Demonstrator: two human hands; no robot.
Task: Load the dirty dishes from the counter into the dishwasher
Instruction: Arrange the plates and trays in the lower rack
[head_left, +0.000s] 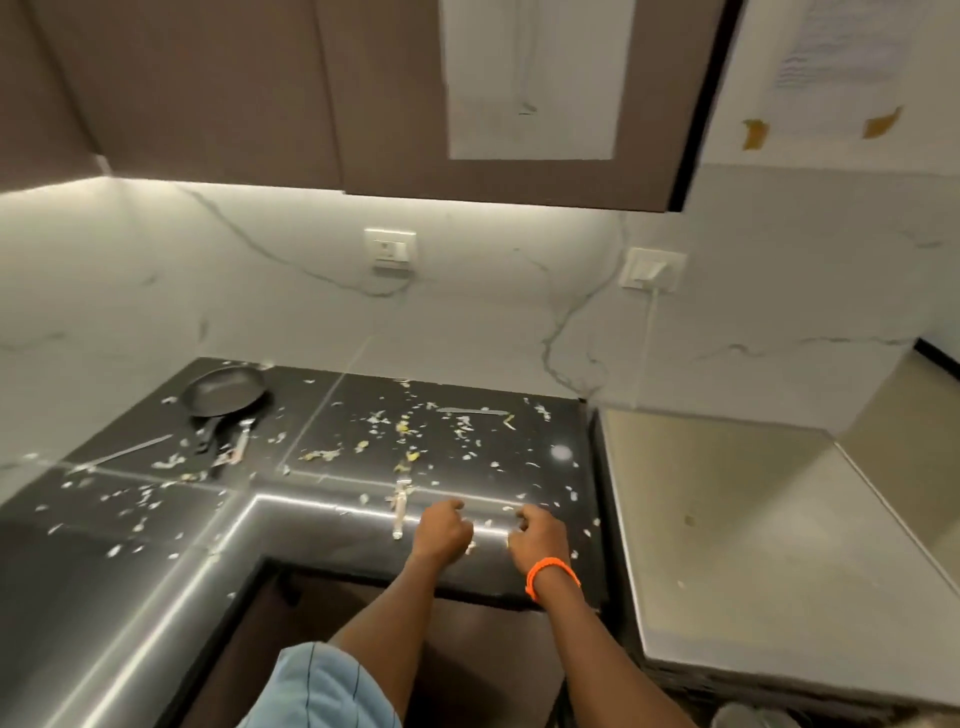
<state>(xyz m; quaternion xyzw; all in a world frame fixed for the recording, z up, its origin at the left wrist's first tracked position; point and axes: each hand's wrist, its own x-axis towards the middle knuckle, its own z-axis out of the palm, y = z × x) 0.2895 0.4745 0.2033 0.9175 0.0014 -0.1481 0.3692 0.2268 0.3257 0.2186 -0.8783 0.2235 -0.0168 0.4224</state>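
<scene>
A black frying pan lies at the back left of the dark counter, its handle pointing toward me. A peeler lies beside that handle and a long metal utensil to its left. A knife lies near the back wall. Another small utensil lies near the front edge. My left hand hovers just right of it, fingers curled, holding nothing. My right hand, with an orange wristband, is curled beside it, also holding nothing I can see.
Food scraps and peelings are scattered over the whole counter. A grey appliance top adjoins the counter on the right. Brown wall cabinets hang overhead. Two sockets sit on the marble backsplash.
</scene>
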